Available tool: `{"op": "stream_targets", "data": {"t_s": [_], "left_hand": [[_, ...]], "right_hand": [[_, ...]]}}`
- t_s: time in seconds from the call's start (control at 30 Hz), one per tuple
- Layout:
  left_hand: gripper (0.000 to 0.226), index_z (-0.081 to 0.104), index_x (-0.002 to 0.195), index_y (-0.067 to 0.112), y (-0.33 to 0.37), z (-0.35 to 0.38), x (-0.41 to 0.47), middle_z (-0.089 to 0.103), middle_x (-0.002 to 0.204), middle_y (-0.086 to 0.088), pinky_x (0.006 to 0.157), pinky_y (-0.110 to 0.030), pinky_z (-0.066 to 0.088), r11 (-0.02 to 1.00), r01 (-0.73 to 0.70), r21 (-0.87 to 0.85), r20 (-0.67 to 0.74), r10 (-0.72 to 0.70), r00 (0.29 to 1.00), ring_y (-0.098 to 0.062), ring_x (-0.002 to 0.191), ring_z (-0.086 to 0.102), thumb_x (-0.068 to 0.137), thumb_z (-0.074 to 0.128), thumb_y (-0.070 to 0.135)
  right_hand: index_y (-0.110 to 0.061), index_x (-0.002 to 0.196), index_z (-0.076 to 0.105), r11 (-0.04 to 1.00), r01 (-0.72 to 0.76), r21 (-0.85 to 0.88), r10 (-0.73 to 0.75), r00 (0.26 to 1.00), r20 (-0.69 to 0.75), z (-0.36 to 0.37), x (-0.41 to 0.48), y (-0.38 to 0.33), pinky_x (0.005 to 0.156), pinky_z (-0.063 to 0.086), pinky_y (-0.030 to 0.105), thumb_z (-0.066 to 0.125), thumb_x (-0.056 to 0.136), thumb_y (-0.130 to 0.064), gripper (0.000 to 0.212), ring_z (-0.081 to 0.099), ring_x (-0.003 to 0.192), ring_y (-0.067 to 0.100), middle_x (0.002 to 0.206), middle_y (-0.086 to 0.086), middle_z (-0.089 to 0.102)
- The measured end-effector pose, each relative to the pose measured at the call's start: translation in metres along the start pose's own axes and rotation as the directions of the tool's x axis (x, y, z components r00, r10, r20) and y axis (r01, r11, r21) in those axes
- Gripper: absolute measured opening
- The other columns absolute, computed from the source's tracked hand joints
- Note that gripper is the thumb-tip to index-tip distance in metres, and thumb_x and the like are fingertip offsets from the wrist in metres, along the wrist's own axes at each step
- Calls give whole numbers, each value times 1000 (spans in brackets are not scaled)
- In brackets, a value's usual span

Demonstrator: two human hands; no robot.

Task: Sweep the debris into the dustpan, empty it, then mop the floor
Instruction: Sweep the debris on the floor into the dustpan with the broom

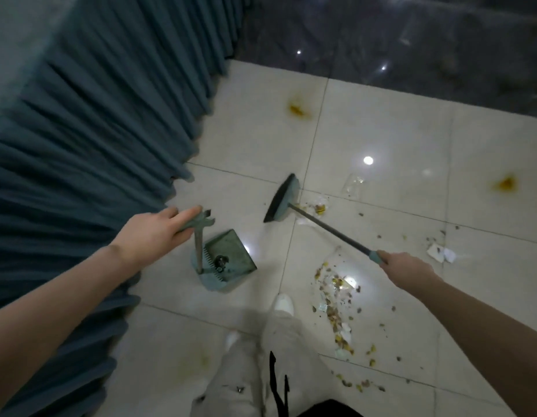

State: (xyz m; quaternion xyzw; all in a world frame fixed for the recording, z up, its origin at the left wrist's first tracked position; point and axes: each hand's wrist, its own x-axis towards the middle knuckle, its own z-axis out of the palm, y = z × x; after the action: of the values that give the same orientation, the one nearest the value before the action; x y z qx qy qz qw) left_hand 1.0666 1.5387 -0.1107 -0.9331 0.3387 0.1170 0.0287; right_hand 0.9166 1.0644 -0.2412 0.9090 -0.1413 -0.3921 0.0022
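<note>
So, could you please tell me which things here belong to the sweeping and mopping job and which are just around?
For the job: broom in the right hand, dustpan in the left hand, scattered debris, yellow stains.
Just there: blue curtain, dark glossy strip.

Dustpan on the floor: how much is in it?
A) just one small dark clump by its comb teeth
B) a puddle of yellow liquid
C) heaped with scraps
A: the dustpan, its handle in the left hand, contains only a small dark clump by its teeth; most debris lies scattered on the tiles to its right, near the broom in the right hand.
</note>
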Motion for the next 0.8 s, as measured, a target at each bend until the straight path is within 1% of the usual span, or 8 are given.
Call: {"op": "stream_targets", "data": {"t_s": [0.1, 0.17, 0.23, 0.3, 0.4, 0.53, 0.6, 0.8], "left_hand": [[49, 45, 139, 21, 4, -3, 33, 60, 85, -12, 45, -38, 47, 999, -36, -16, -36, 36, 999, -34, 53, 57, 95, 45, 43], [49, 36, 136, 28, 5, -4, 54, 59, 85, -10, 44, -37, 47, 997, -73, -34, -47, 71, 996, -34, 52, 57, 92, 55, 36], [49, 31, 132, 32, 4, -5, 73, 58, 83, -10, 44, -36, 46, 993, -113, -41, -59, 111, 992, -34, 51, 57, 91, 57, 36], [49, 36, 133, 31, 1, -7, 91, 59, 83, -10, 44, -36, 45, 987, -156, -51, -78, 151, 985, -36, 53, 59, 90, 58, 37], [49, 31, 134, 34, -9, -13, 117, 60, 87, -9, 46, -34, 42, 969, -247, -34, -95, 242, 965, -35, 57, 61, 91, 55, 39], [50, 32, 140, 33, -29, -20, 148, 56, 91, -4, 48, -34, 43, 953, -303, 15, -74, 303, 950, -30, 59, 60, 94, 45, 46], [51, 31, 141, 33, -38, -23, 160, 56, 93, -5, 51, -35, 45, 948, -317, 19, -68, 317, 946, -32, 65, 62, 95, 44, 47], [47, 19, 129, 38, -47, -34, 195, 57, 90, -8, 47, -33, 42, 920, -392, -16, -104, 389, 916, -35, 61, 63, 93, 47, 47]], "right_hand": [[-38, 114, 46, 994, -97, 50, 95, 994, 46, 15, -30, 42, 61, 53, 30, 16, 99, -56, 38, 60, 67, 15, 80, -1, 58], [-41, 118, 45, 988, -151, 33, 148, 986, 79, 25, -52, 61, 62, 57, 32, 19, 99, -54, 34, 61, 65, 15, 78, -1, 58], [-42, 117, 47, 975, -218, 50, 214, 973, 84, 35, -76, 72, 61, 58, 31, 19, 99, -56, 36, 62, 62, 14, 76, -2, 58], [-39, 117, 50, 956, -283, 77, 274, 956, 105, 44, -100, 75, 60, 57, 30, 18, 99, -58, 42, 62, 62, 13, 76, -4, 59], [-33, 121, 53, 928, -356, 106, 335, 926, 176, 49, -129, 66, 64, 55, 29, 21, 101, -52, 42, 62, 68, 12, 79, -4, 59], [-32, 123, 54, 907, -404, 115, 384, 908, 167, 25, -141, 41, 67, 53, 26, 27, 103, -36, 34, 61, 75, 12, 88, -4, 59], [-34, 121, 56, 901, -415, 130, 394, 906, 156, 4, -138, 29, 68, 53, 27, 29, 103, -38, 33, 61, 77, 12, 91, -4, 60], [-38, 123, 57, 893, -404, 197, 394, 915, 90, -48, -105, -5, 59, 51, 27, 34, 102, -34, 31, 59, 68, 11, 82, -6, 59]]}}
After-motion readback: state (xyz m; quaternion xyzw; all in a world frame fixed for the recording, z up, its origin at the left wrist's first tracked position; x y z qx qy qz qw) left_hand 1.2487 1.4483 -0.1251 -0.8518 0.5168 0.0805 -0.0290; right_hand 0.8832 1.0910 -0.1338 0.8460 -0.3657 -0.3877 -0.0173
